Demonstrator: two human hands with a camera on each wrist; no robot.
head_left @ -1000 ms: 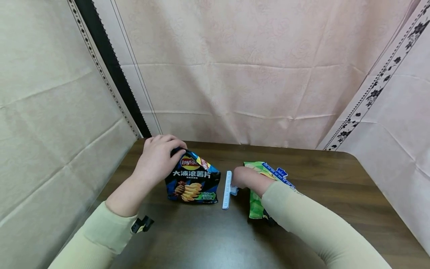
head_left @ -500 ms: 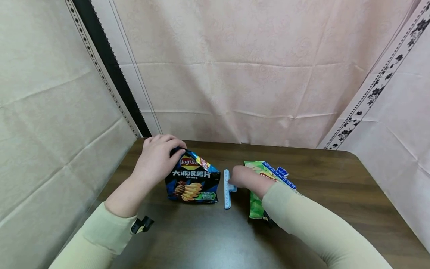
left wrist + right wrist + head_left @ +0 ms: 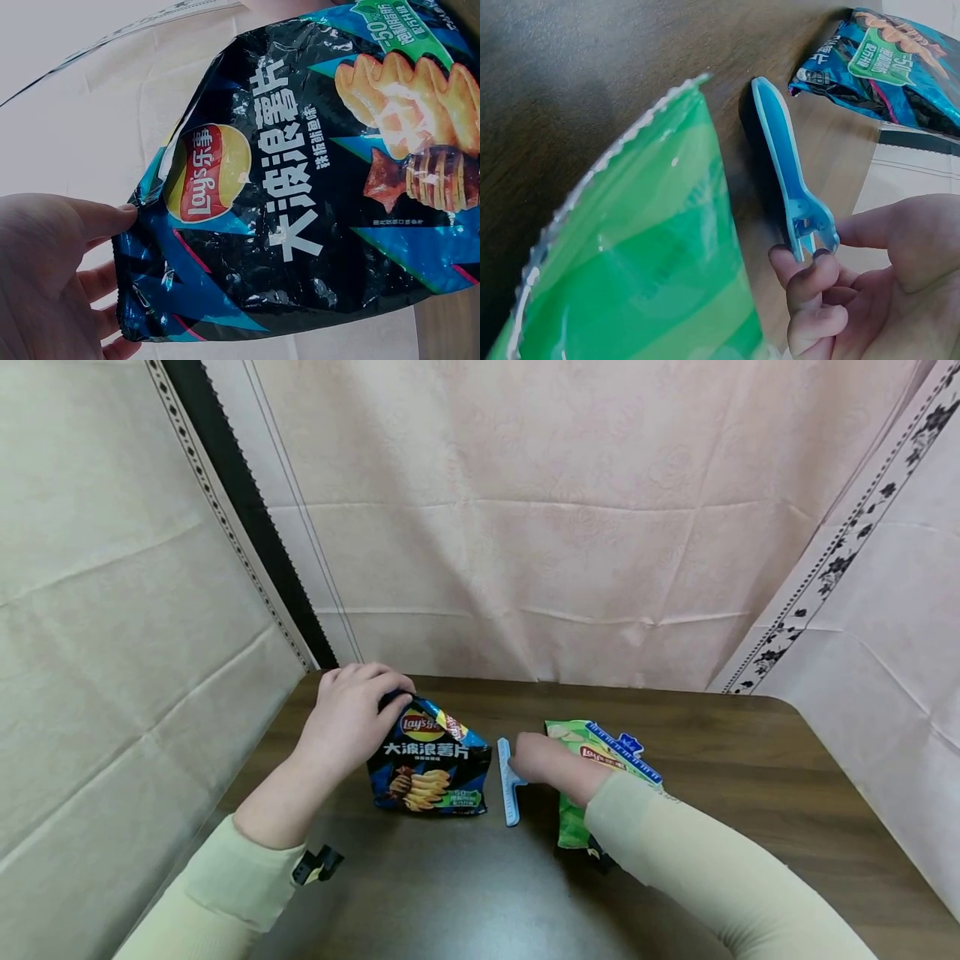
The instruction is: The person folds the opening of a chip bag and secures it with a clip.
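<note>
My left hand pinches the upper left corner of a black and blue Lay's chip bag, thumb in front and fingers behind. The bag stands on the wooden table with its folded top edge slanting down to the right. In the right wrist view, my right hand pinches a light blue bag clip by its tab between thumb and fingers. The clip's long bar points away from the fingers, just right of the black bag in the head view. Beneath my right forearm is a green chip bag, partly hidden.
A dark blue bag clip sits along the green bag's slanted upper edge. The brown wooden table reaches to pale cloth hangings at the back and sides. A small black device is at the left cuff.
The light blue clip has turned a little, its top end swinging left, and shifted slightly. The left hand and the black bag stay nearly still.
</note>
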